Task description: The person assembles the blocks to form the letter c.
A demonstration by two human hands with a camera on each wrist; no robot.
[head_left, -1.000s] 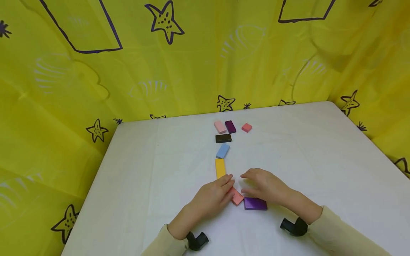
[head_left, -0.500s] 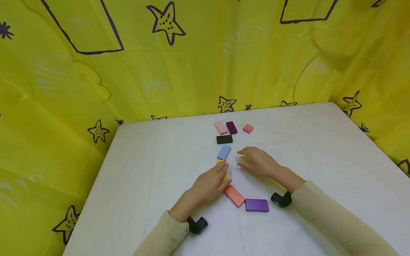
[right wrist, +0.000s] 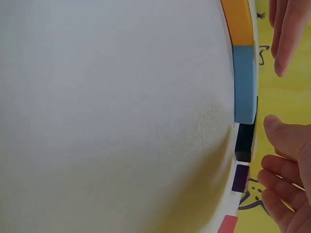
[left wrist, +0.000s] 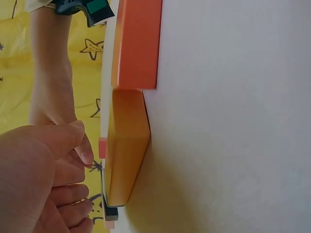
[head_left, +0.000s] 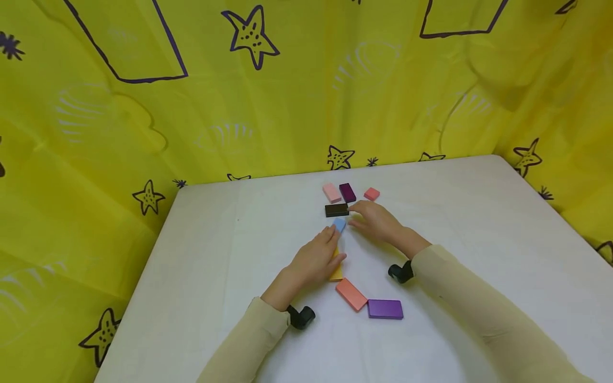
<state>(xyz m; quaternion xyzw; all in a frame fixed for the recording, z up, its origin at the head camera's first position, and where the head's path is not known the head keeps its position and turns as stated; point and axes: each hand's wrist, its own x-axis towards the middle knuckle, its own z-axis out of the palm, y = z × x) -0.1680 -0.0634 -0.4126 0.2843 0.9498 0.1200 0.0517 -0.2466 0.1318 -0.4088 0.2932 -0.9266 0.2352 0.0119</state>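
In the head view my left hand (head_left: 313, 259) is over the yellow block (head_left: 337, 273), fingers extended toward the light blue block (head_left: 339, 225) and partly covering both. The left wrist view shows the thumb and fingers beside the yellow block (left wrist: 127, 150), with none wrapped round it. My right hand (head_left: 378, 222) hovers at the right end of the black block (head_left: 337, 210), fingertips close to it. In the right wrist view that hand (right wrist: 289, 170) has thumb and fingers spread apart, holding nothing, beside the blue block (right wrist: 244, 85) and black block (right wrist: 244, 143).
Nearer lie a coral block (head_left: 351, 294) and a purple block (head_left: 385, 309), meeting at a corner. Beyond the black block are a pink block (head_left: 331, 192), a dark purple block (head_left: 347, 192) and a small coral piece (head_left: 371, 193). A yellow curtain (head_left: 297, 106) borders the white table (head_left: 206, 276).
Both hands have moved away from the body along the row of blocks: the left from the coral block to the yellow and blue ones, the right from near the purple block to the black one.
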